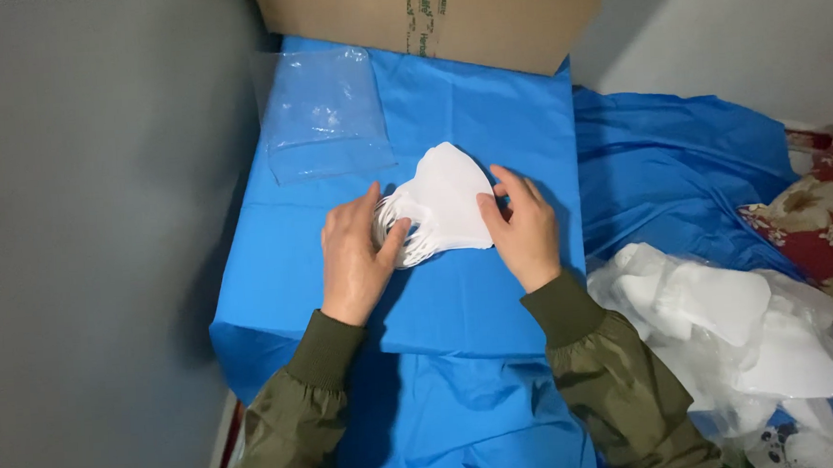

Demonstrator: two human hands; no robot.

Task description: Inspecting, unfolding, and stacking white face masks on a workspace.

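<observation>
A small stack of white folded masks (pixel 445 202) is lying near the middle of the blue-covered surface (pixel 285 269), directly between the two hands. The stack is held from both sides: the left hand (pixel 356 256) is pressed against its left edge, where the thin ear loops are gathered, and its thumb is laid on them; the right hand (pixel 523 230) is set against the right edge with fingers half bent. Neither hand is closed fully. The long axis of the stack is running from near-left to far-right, with the rounded tip pointing away from the person. Both hands are equally near. A clear plastic bag (pixel 323 114) is lying beyond the stack, to the left, apart from it.
</observation>
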